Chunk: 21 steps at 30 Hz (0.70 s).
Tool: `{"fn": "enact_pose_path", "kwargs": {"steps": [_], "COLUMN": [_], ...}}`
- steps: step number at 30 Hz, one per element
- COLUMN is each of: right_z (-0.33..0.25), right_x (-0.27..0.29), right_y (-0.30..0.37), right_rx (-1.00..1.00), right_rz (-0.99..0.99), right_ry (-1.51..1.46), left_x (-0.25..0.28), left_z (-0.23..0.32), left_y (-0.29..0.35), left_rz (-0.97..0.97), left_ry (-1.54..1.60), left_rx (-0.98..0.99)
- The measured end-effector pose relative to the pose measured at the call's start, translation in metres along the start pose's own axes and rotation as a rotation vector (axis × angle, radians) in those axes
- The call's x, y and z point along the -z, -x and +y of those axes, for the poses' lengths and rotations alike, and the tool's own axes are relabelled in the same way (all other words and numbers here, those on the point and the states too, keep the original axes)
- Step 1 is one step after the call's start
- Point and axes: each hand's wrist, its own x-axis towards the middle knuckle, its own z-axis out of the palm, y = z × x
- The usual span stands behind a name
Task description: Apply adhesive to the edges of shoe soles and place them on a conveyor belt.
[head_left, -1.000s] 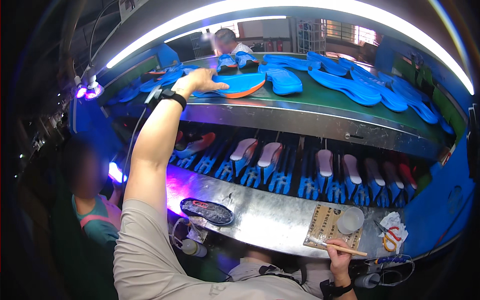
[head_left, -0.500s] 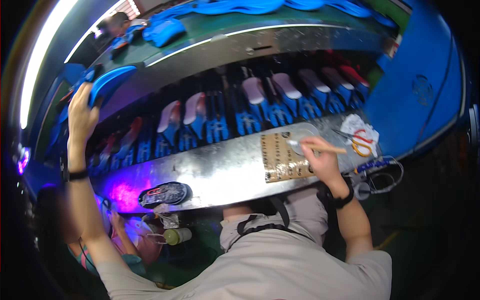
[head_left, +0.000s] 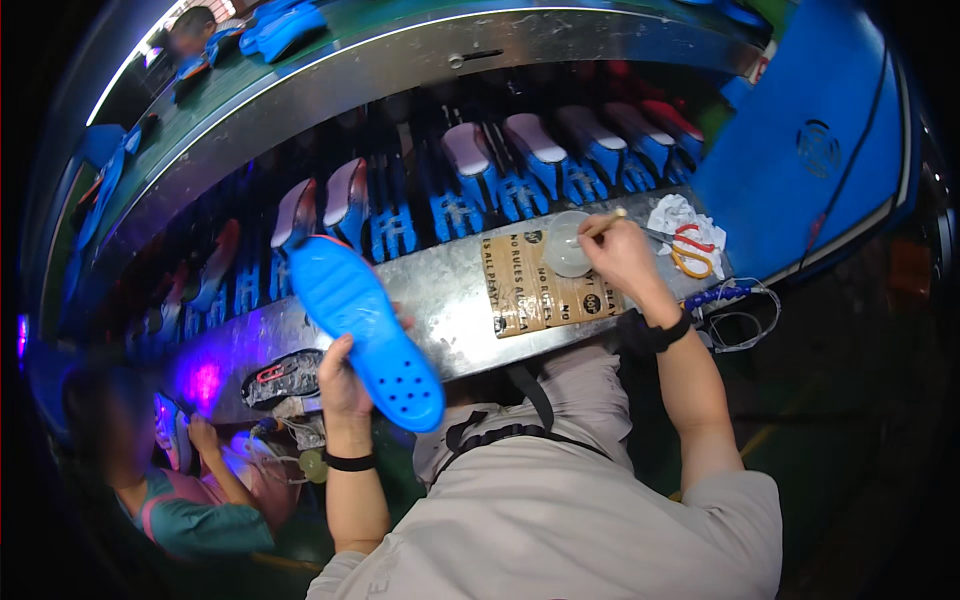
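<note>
A blue shoe insole (head_left: 365, 325) with small holes toward its near end is gripped in my left hand (head_left: 345, 388), tilted in front of the metal ledge. Its far end rises to the left, and the thumb presses on its edge. Further right, my right hand (head_left: 625, 262) is closed round a brush with a wooden handle (head_left: 603, 224). The brush is held over a translucent bowl (head_left: 566, 250); its bristles are hidden from view. Under the bowl lies a taped brown cardboard sheet (head_left: 535, 295).
Scissors (head_left: 692, 262) and crumpled white paper (head_left: 682, 215) lie right of the bowl. A dark shoe-shaped piece (head_left: 285, 380) rests on the ledge's left. Behind stand racked insoles (head_left: 465, 150) on blue holders, below a green conveyor (head_left: 200, 125). A co-worker (head_left: 185, 505) sits at lower left.
My left hand has come down and right from the conveyor with the blue insole. The right hand has turned the brush from lying nearly level to steeper over the bowl. The view has shifted.
</note>
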Motion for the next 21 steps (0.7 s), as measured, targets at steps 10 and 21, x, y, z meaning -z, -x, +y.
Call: {"fn": "enact_pose_path", "kwargs": {"steps": [10, 21], "right_z": [-0.018, -0.096], "right_x": [-0.008, -0.037], "right_y": [0.008, 0.010], "right_rx": [0.082, 0.359], "right_rz": [0.102, -0.122], "right_ry": [0.059, -0.739], "left_x": [0.018, -0.004], "left_z": [-0.036, -0.037], "left_y": [0.018, 0.028], "left_rz": [-0.030, -0.083], "left_ry": [0.059, -0.025], "left_rx": [0.078, 0.168]}}
